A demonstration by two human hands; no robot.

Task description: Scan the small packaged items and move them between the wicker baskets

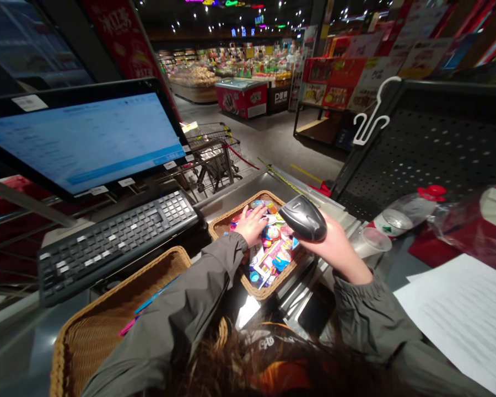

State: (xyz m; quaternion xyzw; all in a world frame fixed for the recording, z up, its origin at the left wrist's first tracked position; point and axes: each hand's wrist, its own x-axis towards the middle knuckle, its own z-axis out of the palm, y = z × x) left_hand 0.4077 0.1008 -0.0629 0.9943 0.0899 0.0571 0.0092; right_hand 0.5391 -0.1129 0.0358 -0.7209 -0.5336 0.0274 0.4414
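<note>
A wicker basket [268,291] in the middle of the counter holds several small, brightly coloured packaged items [279,256]. My left hand [251,225] lies over the basket's left part with its fingers stretched out on the items; nothing shows gripped in it. A black handheld barcode scanner [303,218] is in my right hand [334,245], its head above the basket's right side. The fingers under the scanner are mostly hidden. At the lower left, a second wicker basket [103,314] contains a blue and a pink thin item, partly covered by my left sleeve.
A monitor [91,138] and a black keyboard [119,242] stand on the left. To the right are a clear plastic bottle with a red cap [409,212], a plastic cup [372,242], printed paper sheets [467,314] and a perforated black panel [430,138]. Beyond the counter stand shopping carts [215,157].
</note>
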